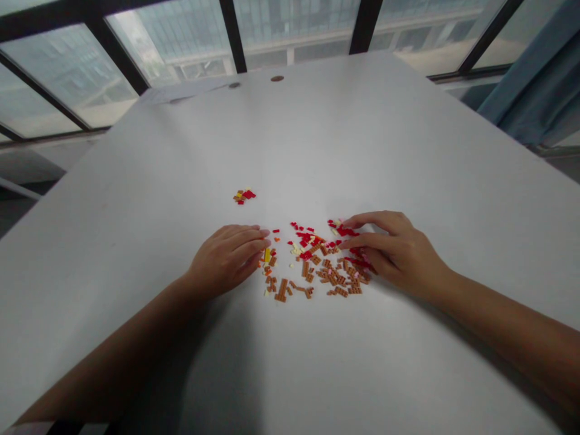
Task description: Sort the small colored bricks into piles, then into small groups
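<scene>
Small toy building bricks lie scattered between my hands. Brown bricks (335,277) fill the near right part of the spread, and red bricks (304,237) lie farther back among cream and orange ones. My left hand (231,257) rests at the left edge, its fingers stretched out alongside a yellow brick (267,255); the palm side is hidden. Over the right edge, my right hand (394,248) has its fingers apart, with the tips on or just above red pieces (347,232). More red bricks are partly covered by that hand.
A small separate cluster of red, yellow and brown bricks (244,196) lies beyond my left hand. The white table (317,139) reaches back to the windows, with two round discs (277,78) near its far edge. A blue curtain (539,84) hangs at the right.
</scene>
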Motion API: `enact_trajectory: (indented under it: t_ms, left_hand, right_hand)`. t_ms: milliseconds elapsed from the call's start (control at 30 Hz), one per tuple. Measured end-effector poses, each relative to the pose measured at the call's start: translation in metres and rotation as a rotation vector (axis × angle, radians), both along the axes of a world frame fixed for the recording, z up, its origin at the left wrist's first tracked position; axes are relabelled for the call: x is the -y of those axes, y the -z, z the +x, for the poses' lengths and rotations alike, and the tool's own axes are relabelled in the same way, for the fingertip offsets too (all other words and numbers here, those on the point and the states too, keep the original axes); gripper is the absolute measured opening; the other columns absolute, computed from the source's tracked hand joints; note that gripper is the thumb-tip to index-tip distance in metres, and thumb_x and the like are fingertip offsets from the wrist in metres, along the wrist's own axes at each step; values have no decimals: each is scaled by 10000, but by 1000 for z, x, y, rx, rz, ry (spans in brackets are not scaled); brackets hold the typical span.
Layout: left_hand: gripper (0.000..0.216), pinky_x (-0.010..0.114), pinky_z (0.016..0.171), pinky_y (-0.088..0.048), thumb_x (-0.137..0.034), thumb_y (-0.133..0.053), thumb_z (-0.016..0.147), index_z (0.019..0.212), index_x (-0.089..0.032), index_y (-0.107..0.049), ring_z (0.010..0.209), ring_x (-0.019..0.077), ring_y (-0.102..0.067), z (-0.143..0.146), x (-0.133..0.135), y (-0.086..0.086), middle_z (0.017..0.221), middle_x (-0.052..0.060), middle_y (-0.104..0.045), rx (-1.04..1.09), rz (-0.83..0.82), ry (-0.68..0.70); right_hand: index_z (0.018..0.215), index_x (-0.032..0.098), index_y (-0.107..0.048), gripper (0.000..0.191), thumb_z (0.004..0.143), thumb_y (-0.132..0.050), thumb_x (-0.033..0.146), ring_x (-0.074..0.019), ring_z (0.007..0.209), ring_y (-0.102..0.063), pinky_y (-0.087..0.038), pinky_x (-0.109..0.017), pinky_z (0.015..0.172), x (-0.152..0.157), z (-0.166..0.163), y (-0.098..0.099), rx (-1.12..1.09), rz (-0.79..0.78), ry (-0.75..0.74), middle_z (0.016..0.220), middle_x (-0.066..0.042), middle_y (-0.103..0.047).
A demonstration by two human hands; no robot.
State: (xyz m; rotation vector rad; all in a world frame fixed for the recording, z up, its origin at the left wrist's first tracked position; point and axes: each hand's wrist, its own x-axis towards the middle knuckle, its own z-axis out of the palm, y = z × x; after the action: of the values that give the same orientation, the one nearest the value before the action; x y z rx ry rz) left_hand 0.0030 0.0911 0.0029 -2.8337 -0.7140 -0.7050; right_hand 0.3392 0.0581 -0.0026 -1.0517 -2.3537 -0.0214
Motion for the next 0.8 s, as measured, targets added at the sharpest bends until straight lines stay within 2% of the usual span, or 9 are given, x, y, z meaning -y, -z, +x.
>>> enact_trajectory:
  t_ms: [267, 500, 600, 667, 800]
  left_hand:
    - [178, 366, 916, -572, -168, -557, 957, 1123, -177, -621, 1075, 214, -710, 0, 0, -1, 1124, 96, -751, -1, 5, 4]
    - [184, 384, 913, -575, -161, -571, 949, 1126, -170, -622, 1070, 228, -713, 0, 0, -1, 1135, 99, -747, -6, 4, -2]
    - [181, 382, 911, -575, -161, -562, 952, 1121, -168, -626, 1066, 228, -714, 0, 0, -1, 1129, 99, -750, -9, 6, -3]
    - [182, 377, 912, -573, -166, -551, 958, 1122, -175, -629, 1067, 223, -713, 1, 0, -1, 1129, 95, -751, -11, 7, -7]
    - [192, 377, 918, -569, -162, -564, 950, 1129, -175, -632, 1077, 225, -709, 0, 0, -1, 1138, 97, -747, -9, 5, -5]
  right_hand:
    - [850, 262, -713, 315, 816, -506, 27, -245, 975, -679, -513, -432, 851, 3, 3, -5, -81, 32, 13, 1082, -58, -721]
    - [828, 309, -719, 352, 830, -498, 36, -231, 962, -658, -468, -446, 871, 1, 4, 1, -94, 62, -69, 1124, -20, -700]
    - [885, 311, -721, 361, 846, -488, 38, -228, 986, -656, -473, -435, 895, 2, 5, -3, -72, 29, -71, 1132, -19, -697]
    - [857, 318, -715, 367, 853, -481, 35, -217, 983, -653, -477, -419, 898, 2, 4, -6, -81, 24, -114, 1123, -5, -696]
    - [835, 316, -698, 323, 856, -539, 35, -203, 947, -650, -472, -400, 879, 1, 2, -6, -62, 76, -181, 1100, 3, -700]
